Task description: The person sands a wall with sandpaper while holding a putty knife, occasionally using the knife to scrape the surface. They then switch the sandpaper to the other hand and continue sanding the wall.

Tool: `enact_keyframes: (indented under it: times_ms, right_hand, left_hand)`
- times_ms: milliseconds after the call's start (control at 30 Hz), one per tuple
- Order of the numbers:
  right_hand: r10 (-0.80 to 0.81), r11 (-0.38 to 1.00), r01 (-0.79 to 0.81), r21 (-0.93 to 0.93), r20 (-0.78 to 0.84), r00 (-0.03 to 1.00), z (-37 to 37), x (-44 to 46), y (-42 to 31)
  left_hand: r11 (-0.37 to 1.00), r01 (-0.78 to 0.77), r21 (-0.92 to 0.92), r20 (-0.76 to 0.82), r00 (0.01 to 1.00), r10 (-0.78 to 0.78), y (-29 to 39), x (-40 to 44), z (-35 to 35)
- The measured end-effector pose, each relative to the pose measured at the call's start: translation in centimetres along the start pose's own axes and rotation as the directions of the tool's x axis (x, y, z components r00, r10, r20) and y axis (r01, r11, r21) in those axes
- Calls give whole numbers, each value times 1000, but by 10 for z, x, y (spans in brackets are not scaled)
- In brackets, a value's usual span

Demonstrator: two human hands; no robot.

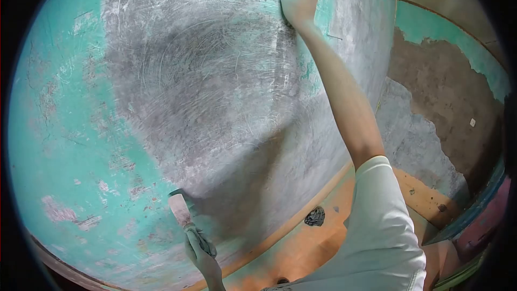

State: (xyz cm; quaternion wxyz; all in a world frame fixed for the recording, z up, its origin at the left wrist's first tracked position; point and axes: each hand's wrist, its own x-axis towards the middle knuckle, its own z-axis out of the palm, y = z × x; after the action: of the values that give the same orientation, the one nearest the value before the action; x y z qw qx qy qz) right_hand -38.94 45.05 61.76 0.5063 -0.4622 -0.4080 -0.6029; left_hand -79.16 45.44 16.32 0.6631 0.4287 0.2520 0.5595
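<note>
Head view: left hand [202, 252] around scraper [180, 209], right hand [299, 5], grip unclear, against patchy turquoise-grey wall [210, 75].

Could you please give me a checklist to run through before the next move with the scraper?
1. Scraper gripped in the left hand: ok.
2. Right hand well away from the scraper: ok, it is high up at the wall.
3. Scraper's front edge touching the wall: cannot tell, only a dark shadow shows beside it.
4. Wall bare of green paint: not ok, broad areas show at left.
5. Footing secure: cannot tell.
</note>
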Motion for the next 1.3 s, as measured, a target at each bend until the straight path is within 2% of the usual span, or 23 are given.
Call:
enact_keyframes:
  times_ms: [33, 133, 167, 267, 300, 400, 433, 500, 600, 700, 800, 900, 1000, 1067, 1167, 1267, 1300]
  right_hand:
    - [-10, 1000, 9, -23, -48, 999, 1, -11, -2]
    - [-147, 989, 148, 20, -24, 989, -17, -64, -15]
    - [-171, 985, 171, -25, -23, 985, -20, -81, -5]
    - [-106, 994, 104, 27, 58, 993, -28, -69, -2]
    - [-145, 989, 145, 29, 9, 989, -21, -52, 4]
    - [113, 992, -101, -74, 191, 975, -23, -17, -3]
    - [-86, 996, 85, 29, 42, 995, -13, -24, 7]
    - [-126, 989, 119, 86, 75, 989, -17, -63, 5]
    - [-132, 986, 119, 117, 117, 984, -50, -134, -26]
    - [-138, 986, 124, 115, 119, 983, -48, -136, -23]
    - [-184, 980, 177, 87, 82, 979, -24, -70, -5]
    - [-81, 994, 72, 84, 101, 992, -18, -32, -6]
    - [-118, 992, 118, 52, 3, 993, -17, -72, -26]
    - [-250, 968, 249, -23, -38, 967, -20, -118, -44]
    - [-291, 925, 246, 290, 124, 949, -29, -149, -94]
    - [-256, 954, 187, 236, 313, 915, -24, -104, -111]
    - [-209, 966, 152, 209, 280, 937, -18, -84, -106]
  left_hand:
    - [1000, 1, 0, -5, 1000, -1, -1, 0, 0]
    - [1000, 6, -1, -5, 1000, -6, -1, -1, -2]
    - [1000, 9, -2, 4, 1000, -9, -1, -1, -2]
    - [1000, 7, 21, 19, 1000, -8, 1, -1, -7]
    - [1000, 4, 25, 23, 1000, -5, 0, 0, -6]
    - [1000, 1, 22, -2, 1000, -1, -2, 3, -3]
    - [1000, 11, 21, 7, 1000, -11, -3, 3, -1]
    - [999, 33, 27, 22, 999, -34, -2, 3, 3]
    - [999, 51, 5, 42, 998, -51, -4, 1, 6]
    - [996, 34, 81, 70, 997, -40, 5, 2, 3]
    - [995, 17, 99, 71, 997, -24, 13, 8, 0]
    - [996, 23, 85, 32, 999, -26, 13, 11, -3]
    - [997, 26, 74, 31, 999, -28, 15, 11, -7]
    - [997, 12, 76, 59, 998, -17, 14, 14, -17]
    - [996, 0, 93, 80, 997, -7, 24, 17, -20]
    - [994, -29, 107, 122, 992, 16, 28, 24, -21]
    - [993, -39, 111, 137, 990, 23, 28, 25, -23]
